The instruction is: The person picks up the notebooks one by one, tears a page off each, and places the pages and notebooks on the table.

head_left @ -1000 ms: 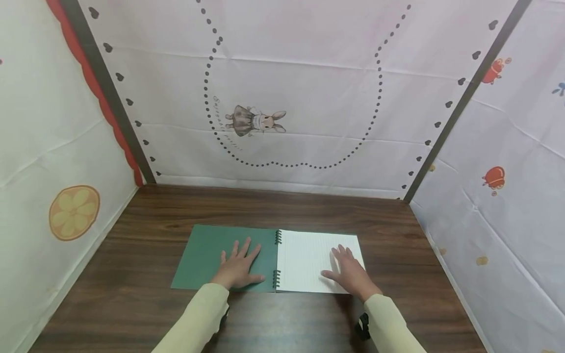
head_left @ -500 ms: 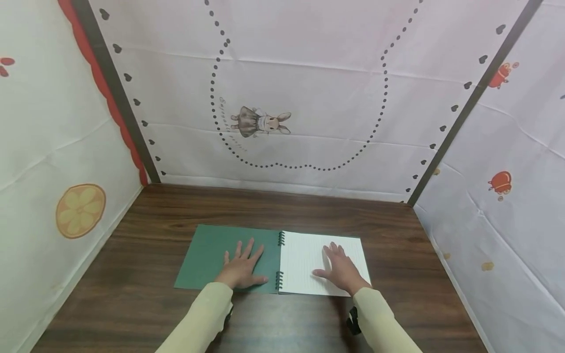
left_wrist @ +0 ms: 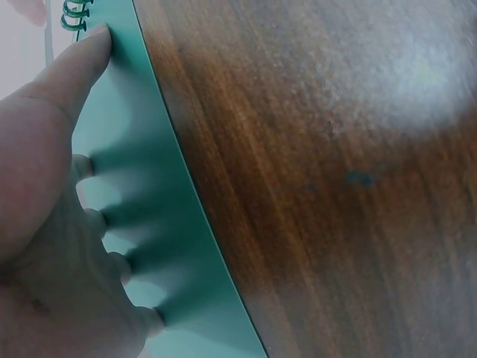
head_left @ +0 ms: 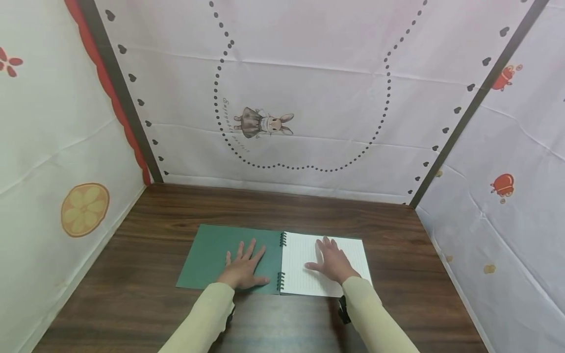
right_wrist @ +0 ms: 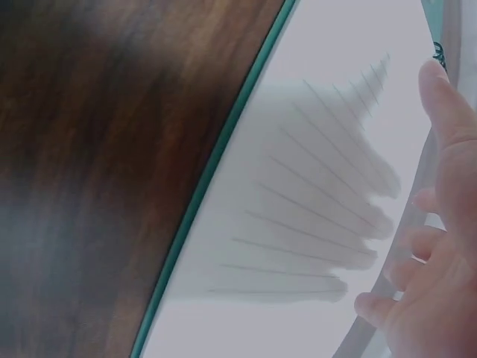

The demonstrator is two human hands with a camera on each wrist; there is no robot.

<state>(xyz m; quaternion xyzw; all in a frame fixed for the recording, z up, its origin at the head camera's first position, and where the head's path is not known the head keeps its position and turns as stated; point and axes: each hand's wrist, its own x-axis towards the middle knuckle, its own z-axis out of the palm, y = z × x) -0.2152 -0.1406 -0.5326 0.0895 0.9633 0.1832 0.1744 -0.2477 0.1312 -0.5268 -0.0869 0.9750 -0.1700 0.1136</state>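
A spiral notebook lies spread on the table, its green cover [head_left: 212, 255] to the left and a white lined page [head_left: 295, 260] to the right of the black coil binding [head_left: 281, 281]. My left hand [head_left: 242, 271] rests on the cover with fingers spread; the left wrist view has its fingertips against the green surface and the thumb near the coil. Over the page is my right hand [head_left: 333, 263], fingers extended, thumb toward the binding. In the right wrist view that hand [right_wrist: 440, 246] casts a shadow on the page and appears slightly above it.
The dark wooden table [head_left: 273, 323] surrounds the notebook. Fabric-covered walls stand at the back [head_left: 309, 108], left [head_left: 39, 171] and right [head_left: 521, 235], printed with a rabbit, an orange slice and other pictures.
My right hand has slid left across the page, from near its right side toward the middle. The left hand stays in place on the cover. The head view has shifted slightly.
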